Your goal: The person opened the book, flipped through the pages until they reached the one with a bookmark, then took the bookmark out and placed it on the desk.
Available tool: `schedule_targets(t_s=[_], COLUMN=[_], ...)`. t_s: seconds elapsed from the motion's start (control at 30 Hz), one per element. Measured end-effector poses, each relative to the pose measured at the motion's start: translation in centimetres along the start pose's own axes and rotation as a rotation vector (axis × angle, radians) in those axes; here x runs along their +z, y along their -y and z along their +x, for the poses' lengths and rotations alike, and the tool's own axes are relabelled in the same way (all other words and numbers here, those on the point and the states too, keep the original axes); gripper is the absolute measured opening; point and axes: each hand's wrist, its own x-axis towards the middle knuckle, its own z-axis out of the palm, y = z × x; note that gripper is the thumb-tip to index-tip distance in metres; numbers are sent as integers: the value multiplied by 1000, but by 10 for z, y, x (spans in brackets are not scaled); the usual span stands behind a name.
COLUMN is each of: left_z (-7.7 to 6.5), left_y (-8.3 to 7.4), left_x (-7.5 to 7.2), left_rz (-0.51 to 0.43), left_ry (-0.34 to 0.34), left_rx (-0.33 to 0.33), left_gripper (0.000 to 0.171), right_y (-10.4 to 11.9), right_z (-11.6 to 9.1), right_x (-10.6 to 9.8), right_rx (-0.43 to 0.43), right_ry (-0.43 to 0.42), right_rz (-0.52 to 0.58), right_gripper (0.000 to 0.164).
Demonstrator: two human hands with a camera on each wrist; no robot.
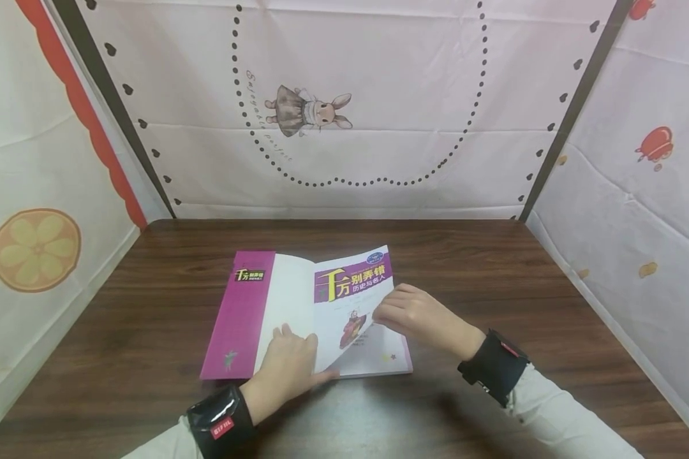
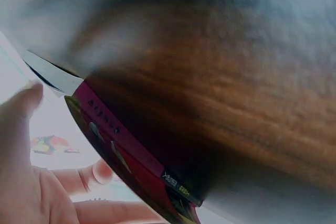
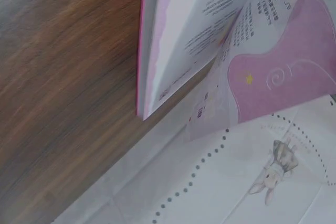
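Brown wood table (image 1: 465, 255); open purple-white paper book (image 1: 287, 293), fold (image 1: 314, 306) running fwd from L hand (image 1: 289, 366), spread atop; R hand (image 1: 416, 315) pinches lifted white page (image 1: 347, 306).

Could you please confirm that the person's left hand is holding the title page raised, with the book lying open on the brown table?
Not quite: the right hand is holding the title page raised, as the head view shows. The book does lie open on the brown table.

A small booth (image 1: 631, 197), printed cloth sheets (image 1: 379, 102) around a wood-grain table (image 1: 465, 261).
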Motion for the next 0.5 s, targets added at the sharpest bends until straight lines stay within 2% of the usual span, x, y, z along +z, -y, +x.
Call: schedule_targets(t_s=[0.17,0.27,0.33,0.4,0.5], left_z=[0,-1,-3,-4,-8], left_y=[-1,-1,0,2,6], left_x=[-2,-6,-8,-8,-7], left_rz=[47,35,16,-10,-51], left_ry=[-29,-22,-16,-25,-57], left_rx=[5,-21,-44,-58,-60], left_gripper=[46,43,44,45,46], right_y=[0,-2,-3,-4,-3], right_z=[3,1,-2,-7,-14], right_x=[-1,0,0,3,9], right_rx=[6,34,51,75,123], right_ry=[-97,-174,-190,-142,62], right_rz=[17,20,32,53,114], right_gripper=[31,38,40,41,37])
